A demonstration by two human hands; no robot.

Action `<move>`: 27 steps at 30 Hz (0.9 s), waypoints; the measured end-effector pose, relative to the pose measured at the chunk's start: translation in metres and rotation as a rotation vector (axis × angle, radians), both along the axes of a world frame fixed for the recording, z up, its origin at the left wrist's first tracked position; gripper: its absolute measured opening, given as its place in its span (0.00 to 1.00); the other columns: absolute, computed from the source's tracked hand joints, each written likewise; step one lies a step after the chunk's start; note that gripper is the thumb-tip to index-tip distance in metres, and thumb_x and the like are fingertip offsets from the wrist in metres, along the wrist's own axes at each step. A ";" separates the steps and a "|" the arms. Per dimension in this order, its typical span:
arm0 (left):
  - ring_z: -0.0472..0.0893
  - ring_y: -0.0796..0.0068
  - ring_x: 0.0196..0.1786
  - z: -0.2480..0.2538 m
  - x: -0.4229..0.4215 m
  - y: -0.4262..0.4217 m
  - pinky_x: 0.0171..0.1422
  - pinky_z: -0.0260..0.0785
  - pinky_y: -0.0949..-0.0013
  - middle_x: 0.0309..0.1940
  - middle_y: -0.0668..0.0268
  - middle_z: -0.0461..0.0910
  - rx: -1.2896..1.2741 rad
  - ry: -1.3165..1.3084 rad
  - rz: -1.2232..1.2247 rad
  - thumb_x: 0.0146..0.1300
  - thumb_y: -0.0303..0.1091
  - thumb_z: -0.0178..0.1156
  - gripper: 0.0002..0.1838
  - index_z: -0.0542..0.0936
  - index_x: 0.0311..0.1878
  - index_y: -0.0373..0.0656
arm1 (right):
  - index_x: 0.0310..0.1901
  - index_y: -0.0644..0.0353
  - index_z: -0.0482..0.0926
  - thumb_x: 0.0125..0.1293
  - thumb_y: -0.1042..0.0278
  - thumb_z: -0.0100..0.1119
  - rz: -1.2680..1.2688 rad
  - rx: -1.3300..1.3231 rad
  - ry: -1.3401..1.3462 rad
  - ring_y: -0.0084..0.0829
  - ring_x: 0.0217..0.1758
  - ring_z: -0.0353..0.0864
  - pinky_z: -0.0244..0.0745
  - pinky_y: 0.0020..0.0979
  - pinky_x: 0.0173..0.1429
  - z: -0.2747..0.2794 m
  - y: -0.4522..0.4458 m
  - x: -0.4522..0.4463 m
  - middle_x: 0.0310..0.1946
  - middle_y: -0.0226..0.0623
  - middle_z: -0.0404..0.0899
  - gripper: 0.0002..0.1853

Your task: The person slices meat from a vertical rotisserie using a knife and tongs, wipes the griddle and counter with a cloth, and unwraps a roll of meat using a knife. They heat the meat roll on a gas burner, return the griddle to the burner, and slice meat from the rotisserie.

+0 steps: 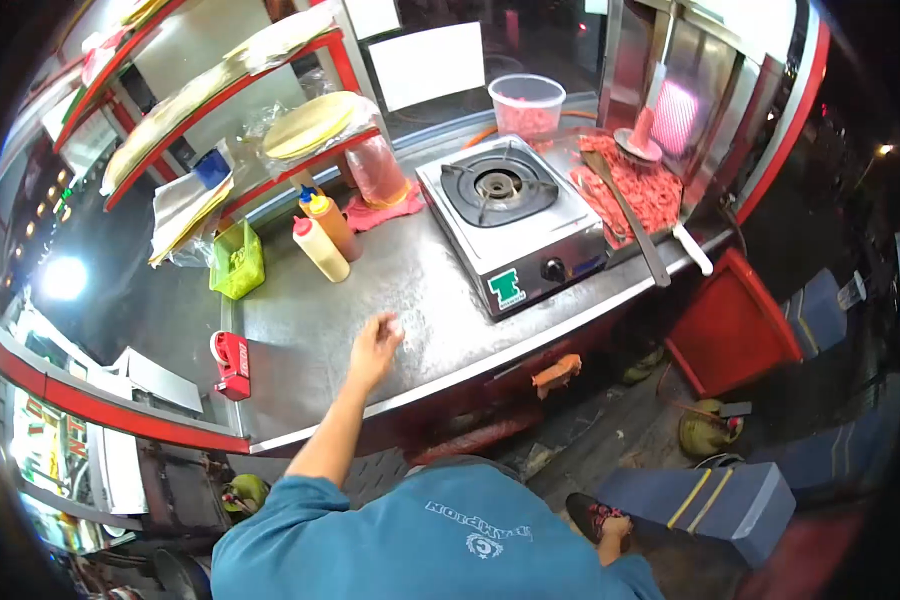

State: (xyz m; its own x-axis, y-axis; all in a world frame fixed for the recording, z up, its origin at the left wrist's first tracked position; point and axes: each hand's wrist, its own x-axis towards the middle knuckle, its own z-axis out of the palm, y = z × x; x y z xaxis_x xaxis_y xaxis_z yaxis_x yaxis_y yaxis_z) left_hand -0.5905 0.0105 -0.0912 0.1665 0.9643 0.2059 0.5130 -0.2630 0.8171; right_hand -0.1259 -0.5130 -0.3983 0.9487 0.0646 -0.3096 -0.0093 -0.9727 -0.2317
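My left hand (374,352) reaches out over the steel counter (300,330), its fingers loosely bent and apart, with nothing visible in it. Beyond it stand a cream squeeze bottle with a red cap (321,250) and an orange-brown squeeze bottle with a yellow cap (332,226). To the right of this hand sits a single-burner gas stove (515,225), its burner bare. My right hand (616,527) hangs low by my side, near a dark shoe (592,514). That hand is small in view, and its fingers do not show clearly.
Shredded reddish meat (645,200) lies right of the stove, with a long spatula (625,215) and a white-handled knife (692,248). A vertical grill (676,118) glows behind. Flatbreads (315,125) fill shelves at left. A green basket (238,262) and red tape dispenser (232,365) line the left edge.
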 end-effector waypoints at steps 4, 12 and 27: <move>0.83 0.68 0.48 0.014 0.024 0.155 0.59 0.75 0.63 0.43 0.59 0.83 0.264 -0.284 0.088 0.70 0.43 0.67 0.22 0.78 0.60 0.40 | 0.57 0.67 0.80 0.64 0.72 0.62 -0.118 0.139 0.100 0.62 0.66 0.75 0.70 0.49 0.71 -0.012 -0.003 0.003 0.59 0.62 0.78 0.19; 0.81 0.52 0.62 0.112 0.053 0.395 0.67 0.72 0.55 0.58 0.45 0.81 0.109 0.264 0.393 0.69 0.39 0.65 0.25 0.76 0.63 0.32 | 0.53 0.59 0.77 0.65 0.82 0.55 -0.218 0.738 0.550 0.44 0.33 0.83 0.85 0.51 0.35 -0.062 -0.042 -0.108 0.39 0.43 0.84 0.15; 0.82 0.41 0.61 0.044 0.026 0.449 0.67 0.72 0.55 0.55 0.38 0.83 0.519 -0.075 0.494 0.72 0.46 0.62 0.27 0.81 0.60 0.29 | 0.44 0.63 0.84 0.67 0.68 0.57 0.604 0.025 0.692 0.52 0.45 0.86 0.79 0.49 0.48 -0.002 -0.022 -0.195 0.41 0.54 0.86 0.11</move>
State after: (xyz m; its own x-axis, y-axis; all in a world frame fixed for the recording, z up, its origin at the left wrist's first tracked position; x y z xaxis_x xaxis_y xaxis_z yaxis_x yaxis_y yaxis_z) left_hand -0.5643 0.4593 -0.0475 -0.2963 0.6981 0.6518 0.6197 -0.3787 0.6874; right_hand -0.3213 -0.5350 -0.4008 0.3554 0.5038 -0.7874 0.3544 -0.8521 -0.3852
